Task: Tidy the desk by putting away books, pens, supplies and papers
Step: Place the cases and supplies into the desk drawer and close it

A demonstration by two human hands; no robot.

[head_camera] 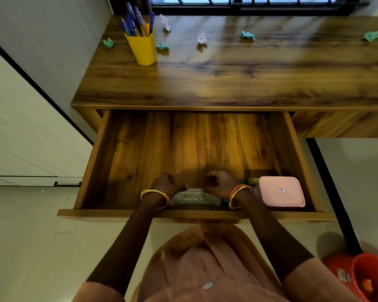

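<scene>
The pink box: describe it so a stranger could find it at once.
Start at the open drawer pulled out from under the wooden desk. Look to its front right corner, just right of the right hand. The pink box lies there flat, with rounded corners and a small red-framed sticker on its lid, unlike the grey printed packet between the hands.

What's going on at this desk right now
A person stands at the open drawer with both hands inside it. The left hand and right hand meet over a grey packet at the front, beside a pink box. Crumpled papers still litter the desk; pens stand in a yellow cup.
</scene>
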